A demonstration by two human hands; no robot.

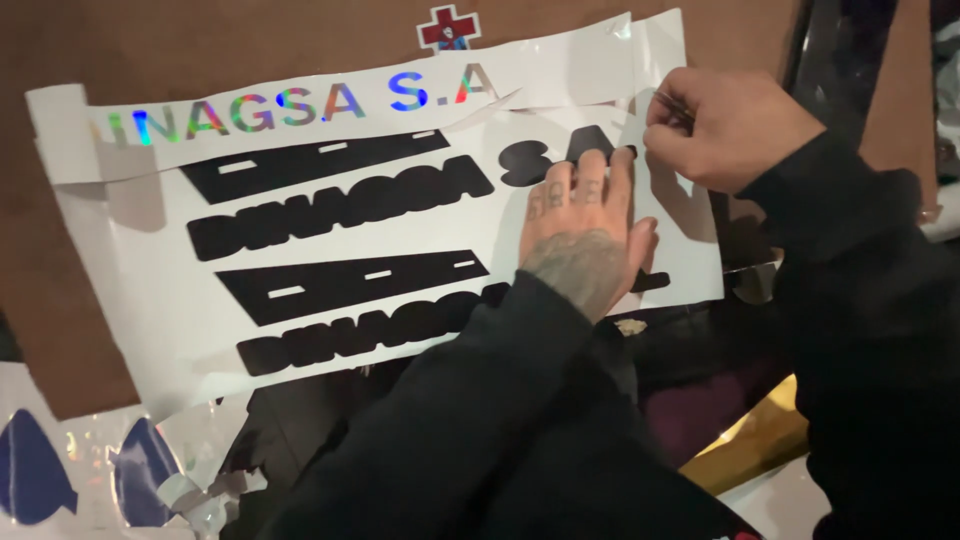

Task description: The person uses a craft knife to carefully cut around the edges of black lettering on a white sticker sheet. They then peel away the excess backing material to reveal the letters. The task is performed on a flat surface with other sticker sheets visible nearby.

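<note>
We press our left hand [580, 235] flat on the white vinyl sheet [150, 300], fingers spread over the black cut lettering [340, 205] near the sheet's right edge, pinning it against the brown board [60, 330] underneath. Our right hand [720, 125] is curled closed just beyond, thumb and fingers pinching the edge of a thin clear film [640, 110] at the sheet's upper right. A narrower white strip with rainbow foil letters [290, 105] lies along the top edge of the sheet, overlapping it, with a small red cross sticker [448, 27] above it on the board.

The sheet sits across the middle of the board, its lower edge hanging over dark scraps. At the board's lower left corner lie blue teardrop shapes [35, 470] on shiny foil, and gold material [760, 440] shows at the lower right.

In our judgement the risk lies at the pinch: pull the film too steeply or too fast and a letter may lift with it, stretch or tear. If our flat hand slackens, the whole sheet may slide or buckle, and the loose strip above could catch and crease.
</note>
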